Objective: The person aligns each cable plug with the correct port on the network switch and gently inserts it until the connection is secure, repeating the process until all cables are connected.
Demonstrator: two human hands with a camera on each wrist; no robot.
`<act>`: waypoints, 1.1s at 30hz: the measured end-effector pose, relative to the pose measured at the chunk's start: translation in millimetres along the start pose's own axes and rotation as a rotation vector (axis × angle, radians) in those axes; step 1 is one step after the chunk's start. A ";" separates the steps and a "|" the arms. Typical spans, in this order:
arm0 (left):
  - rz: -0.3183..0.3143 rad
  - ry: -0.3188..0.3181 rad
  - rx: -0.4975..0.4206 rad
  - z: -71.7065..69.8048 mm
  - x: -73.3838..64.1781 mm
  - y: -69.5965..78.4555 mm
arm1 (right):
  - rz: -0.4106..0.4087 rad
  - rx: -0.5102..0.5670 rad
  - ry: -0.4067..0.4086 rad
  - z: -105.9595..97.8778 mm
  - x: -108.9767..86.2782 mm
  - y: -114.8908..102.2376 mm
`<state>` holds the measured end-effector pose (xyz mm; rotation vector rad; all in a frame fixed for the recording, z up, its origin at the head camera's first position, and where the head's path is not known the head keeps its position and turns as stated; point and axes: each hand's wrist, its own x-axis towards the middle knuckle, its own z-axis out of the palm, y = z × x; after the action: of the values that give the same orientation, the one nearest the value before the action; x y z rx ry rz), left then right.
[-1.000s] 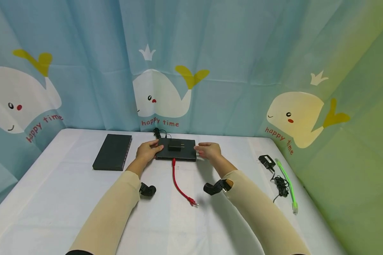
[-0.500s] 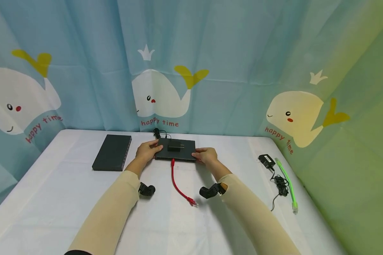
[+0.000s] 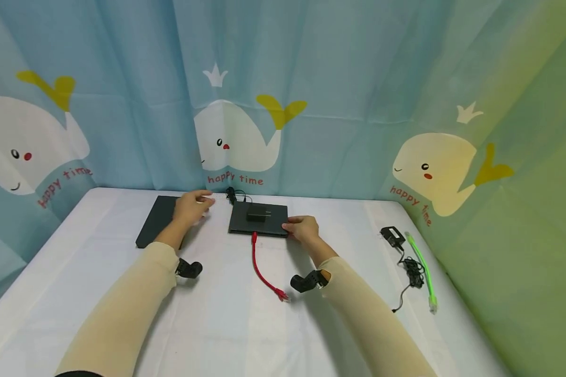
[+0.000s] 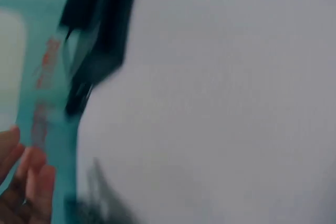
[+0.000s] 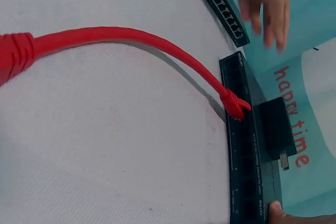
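Observation:
A black network switch [image 3: 240, 225] lies at the back middle of the table. A red Ethernet cable [image 3: 260, 269] is plugged into its front row of ports, its other end loose. On top sits a black two-pin power plug [image 3: 256, 213]. My right hand [image 3: 303, 230] holds the switch's right edge; its thumb [image 5: 278, 212] lies on the top in the right wrist view. My left hand [image 3: 192, 208] hovers with loose fingers over the right side of another black switch [image 3: 153, 222], partly hiding it, and holds nothing. The left wrist view is blurred.
Behind the middle switch lies a bundled black cord [image 3: 231, 196]. On the right are a black power adapter [image 3: 393, 236] with a coiled cord [image 3: 414, 271] and a green Ethernet cable [image 3: 423, 269]. A whale-print curtain [image 3: 339, 146] hangs behind the white table [image 3: 207, 324].
My left hand has let go of the middle switch and moved left to the other switch. My right hand came in to the middle switch's right edge and took hold there.

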<state>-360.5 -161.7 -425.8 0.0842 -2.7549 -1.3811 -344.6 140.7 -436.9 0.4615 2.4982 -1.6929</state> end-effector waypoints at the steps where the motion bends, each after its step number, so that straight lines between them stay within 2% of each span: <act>1: 0.014 0.038 0.028 -12.2 -0.8 -4.8 | 0.001 0.001 -0.002 0.2 -0.1 0.1; 4: 0.029 0.162 0.151 -48.1 -5.5 -25.0 | 0.000 0.005 -0.009 0.4 0.2 -0.1; 7: -0.014 0.244 0.272 -75.5 -14.8 -50.7 | 0.000 0.003 -0.017 0.3 1.1 0.1; 9: -0.068 0.251 0.315 -87.7 -22.2 -67.5 | 0.001 0.001 -0.024 0.4 2.0 0.9; 11: -0.126 0.208 0.322 -95.9 -29.1 -80.4 | 0.011 0.006 -0.031 0.3 2.8 1.5; 14: -0.175 0.100 0.281 -101.4 -34.5 -93.1 | 0.024 0.035 -0.039 -0.4 3.9 1.7; 18: -0.168 -0.007 0.200 -102.1 -34.9 -98.2 | 0.038 0.076 -0.040 -1.7 5.0 2.3; 24: -0.142 -0.050 0.174 -100.4 -36.2 -97.3 | 0.051 0.110 -0.051 -2.1 4.4 1.8; 33: -0.164 -0.085 0.154 -99.8 -44.3 -98.8 | 0.059 0.098 -0.046 -2.2 3.5 1.2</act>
<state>-306.4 -297.1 -446.7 0.2709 -2.9815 -1.2300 -347.4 143.8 -437.9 0.4937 2.3545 -1.7882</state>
